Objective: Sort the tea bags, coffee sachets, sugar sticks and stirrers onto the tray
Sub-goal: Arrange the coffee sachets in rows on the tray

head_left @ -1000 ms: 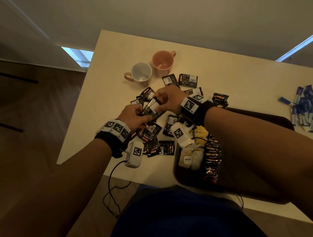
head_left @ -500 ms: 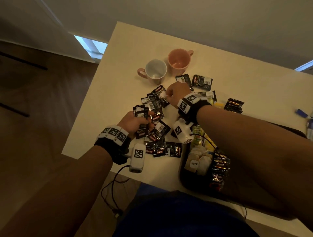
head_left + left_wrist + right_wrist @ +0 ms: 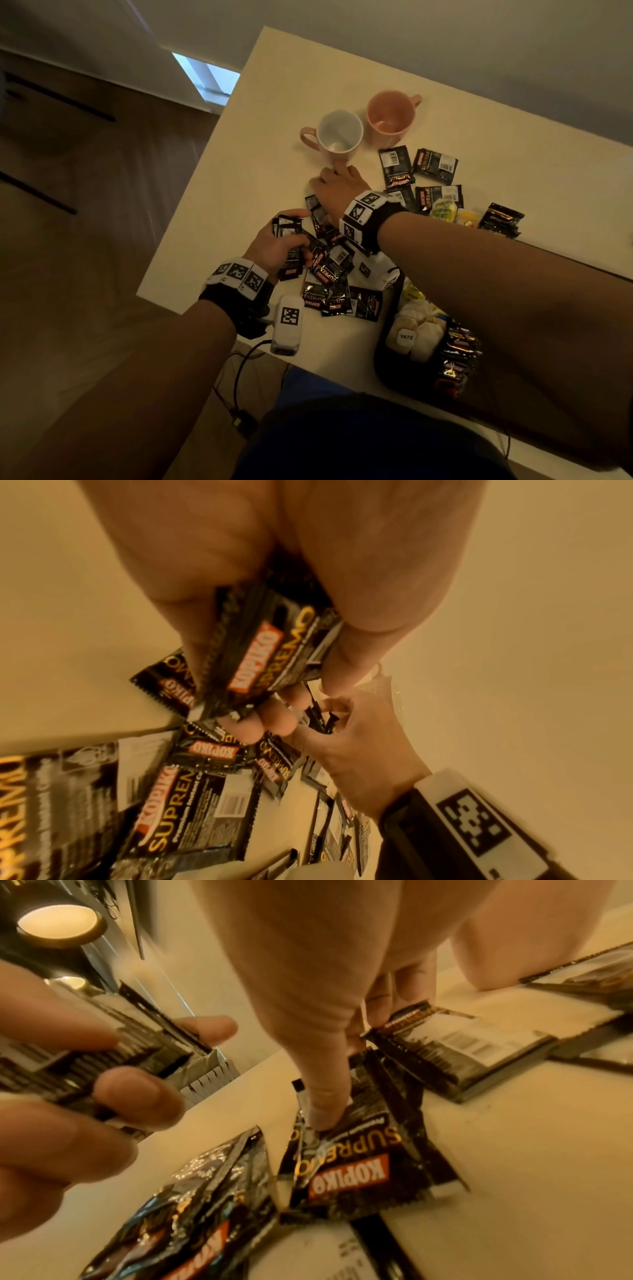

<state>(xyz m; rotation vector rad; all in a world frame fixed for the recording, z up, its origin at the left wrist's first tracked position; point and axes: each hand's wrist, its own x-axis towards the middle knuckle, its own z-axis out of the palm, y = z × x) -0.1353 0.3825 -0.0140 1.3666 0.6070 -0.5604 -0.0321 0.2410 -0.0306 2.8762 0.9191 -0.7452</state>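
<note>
Black foil coffee sachets (image 3: 337,274) lie scattered on the cream table (image 3: 219,205), just left of the dark tray (image 3: 383,356). The left hand (image 3: 274,245) grips a small stack of sachets (image 3: 270,653), fingers curled round it. The right hand (image 3: 337,186), beyond the tray, pinches one flat sachet (image 3: 356,1153) with thumb and fingertips. Pale tea bags (image 3: 416,334) sit on the tray.

I saw glossy, crinkled black foil coffee sachets (image 3: 329,270) on a smooth matt cream tabletop (image 3: 239,171), beside two glazed ceramic mugs (image 3: 339,132).
</note>
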